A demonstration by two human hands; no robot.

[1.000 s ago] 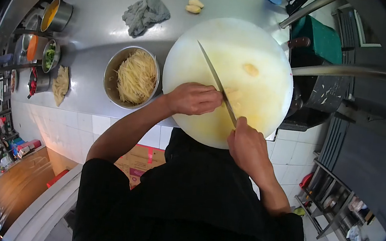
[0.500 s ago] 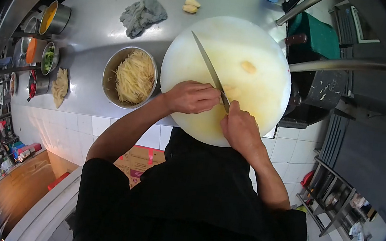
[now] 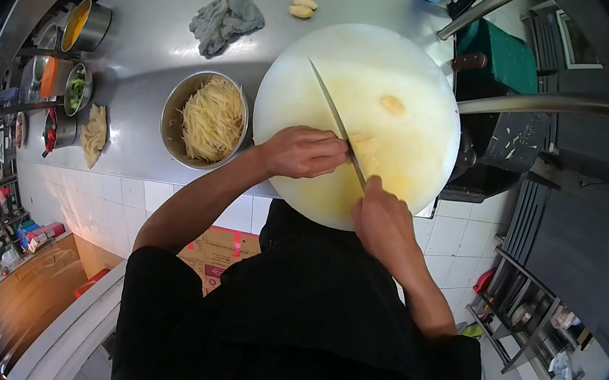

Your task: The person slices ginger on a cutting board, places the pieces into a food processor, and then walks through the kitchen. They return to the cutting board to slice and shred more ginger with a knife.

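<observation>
My right hand (image 3: 384, 218) is closed round the handle of a long kitchen knife (image 3: 331, 103). The blade lies slantwise over a round white cutting board (image 3: 313, 48), its tip pointing away from me to the left. Against the left side of the blade, the curled fingers of my left hand (image 3: 307, 153) press down on a pale yellow piece that looks like peeled ginger, mostly hidden under them. Thin pale yellow slices (image 3: 365, 150) lie just right of the blade. Farther up the board sits a separate pale piece (image 3: 392, 105).
Left of the board stands a steel bowl (image 3: 168, 141) of pale shreds. A grey cloth (image 3: 226, 22) and two pale pieces (image 3: 302, 8) lie behind. Small food containers (image 3: 96, 30) and a beige cloth (image 3: 93, 136) are far left. Another knife handle (image 3: 470, 62) shows beside a green box (image 3: 497, 50).
My right hand has drawn the knife back toward me and slightly right. My left hand has stayed nearly in place, with the slices showing a little more beside the blade.
</observation>
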